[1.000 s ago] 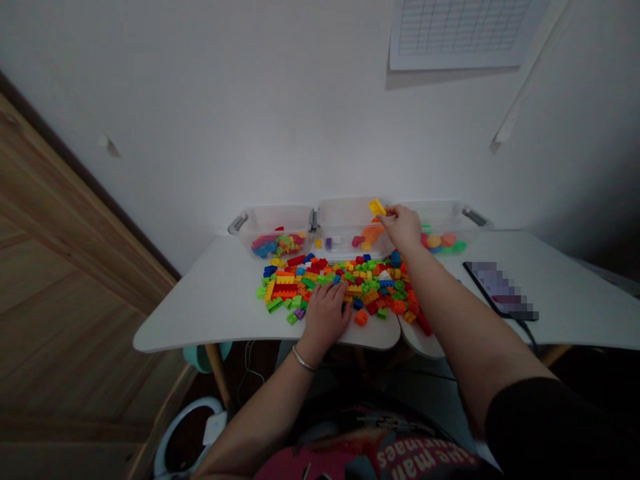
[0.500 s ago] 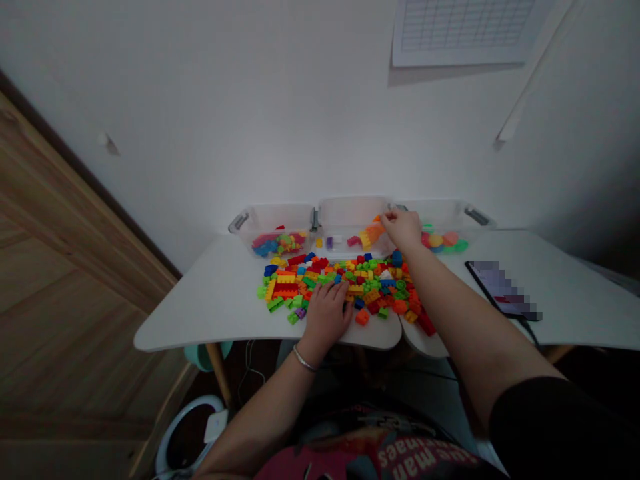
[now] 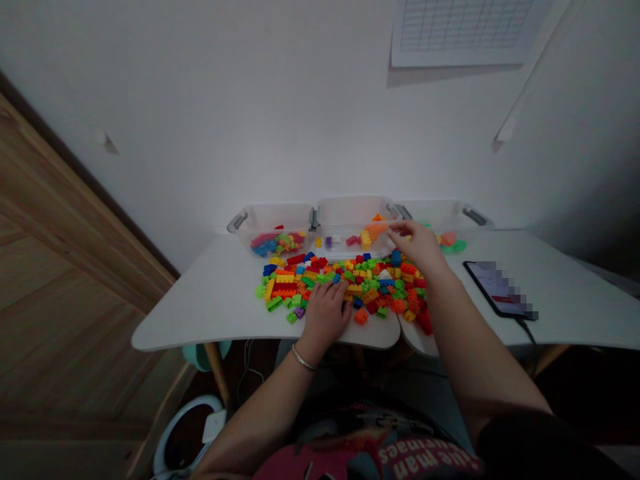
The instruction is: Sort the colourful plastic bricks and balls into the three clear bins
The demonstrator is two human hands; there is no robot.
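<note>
A wide pile of toy building bricks (image 3: pixel 287 289) in many colours covers the middle of the table. My left hand (image 3: pixel 326 312) lies on the near side of this pile, its fingers stretched flat over the bricks, gripping nothing. Just in front of the right part of the middle clear bin (image 3: pixel 350 212), my right hand (image 3: pixel 416 245) hovers with fingers apart and holds nothing that I can see. Inside that bin are orange bricks (image 3: pixel 376 229), a yellow brick (image 3: pixel 366 240), a dark pink brick (image 3: pixel 353 240), a purple one (image 3: pixel 329 241) and a white one.
The left clear bin (image 3: pixel 283 217) holds red, blue and green pieces. In the right clear bin (image 3: pixel 440 212) lie round coloured pieces, partly behind my right hand. A phone (image 3: pixel 500 293) with a cable rests on the white table (image 3: pixel 200 307). The wall stands behind the bins.
My right hand has drawn back from the middle bin, rightward and toward me, and its pinching fingers have parted. An orange brick stays in the bin. My left hand has not moved.
</note>
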